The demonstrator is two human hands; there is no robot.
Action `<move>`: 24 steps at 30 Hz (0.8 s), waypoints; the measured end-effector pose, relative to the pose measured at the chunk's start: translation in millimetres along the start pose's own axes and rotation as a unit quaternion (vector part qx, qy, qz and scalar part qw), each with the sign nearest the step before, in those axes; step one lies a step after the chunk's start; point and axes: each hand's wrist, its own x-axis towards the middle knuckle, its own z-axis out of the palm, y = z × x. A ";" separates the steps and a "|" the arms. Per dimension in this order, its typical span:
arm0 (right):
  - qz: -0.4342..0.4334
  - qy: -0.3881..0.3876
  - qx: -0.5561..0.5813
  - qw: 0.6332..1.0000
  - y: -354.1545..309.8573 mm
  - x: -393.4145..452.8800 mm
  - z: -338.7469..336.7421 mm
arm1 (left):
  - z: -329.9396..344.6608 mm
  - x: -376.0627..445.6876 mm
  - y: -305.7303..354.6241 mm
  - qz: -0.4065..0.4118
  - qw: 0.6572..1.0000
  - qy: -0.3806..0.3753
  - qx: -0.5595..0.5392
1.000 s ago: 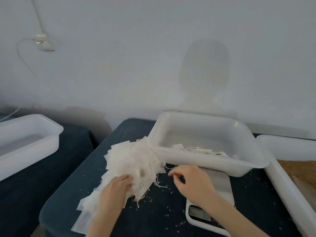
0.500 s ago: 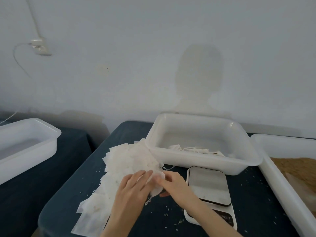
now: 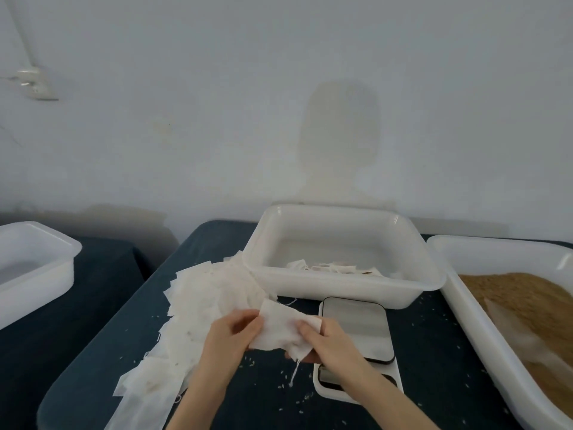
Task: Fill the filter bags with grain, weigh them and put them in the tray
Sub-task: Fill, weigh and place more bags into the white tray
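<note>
Both hands now hold one white filter bag (image 3: 283, 332) lifted clear of the pile of empty bags (image 3: 210, 302). Half a second ago they were still pressed together on that pile. The left hand (image 3: 231, 335) pinches the bag's left edge, the right hand (image 3: 325, 339) its right end, beside the scale (image 3: 356, 327) on the dark surface (image 3: 434, 352). The tray (image 3: 344, 293) sits behind.

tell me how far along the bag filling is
Early. Done: a few filled bags lie in the middle tray. In hand: left hand and right hand hold one empty filter bag. Left: the pile of bags; the scale is bare.
</note>
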 end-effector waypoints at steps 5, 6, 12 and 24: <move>0.048 0.015 0.037 0.998 1.9 -7.7 -8.0 | 3.9 5.1 -0.5 -0.023 0.996 0.080 -0.034; 0.051 0.019 0.024 0.998 1.8 -8.9 -10.3 | 4.4 5.4 -2.0 -0.022 0.995 0.088 -0.031; 0.049 0.070 -0.031 0.996 -1.3 -13.4 -19.9 | 15.5 -0.7 -4.5 0.047 0.991 0.086 0.088; 0.002 0.091 -0.092 0.992 -9.6 -22.8 -24.9 | 46.8 -17.5 10.5 0.231 0.861 -0.180 0.416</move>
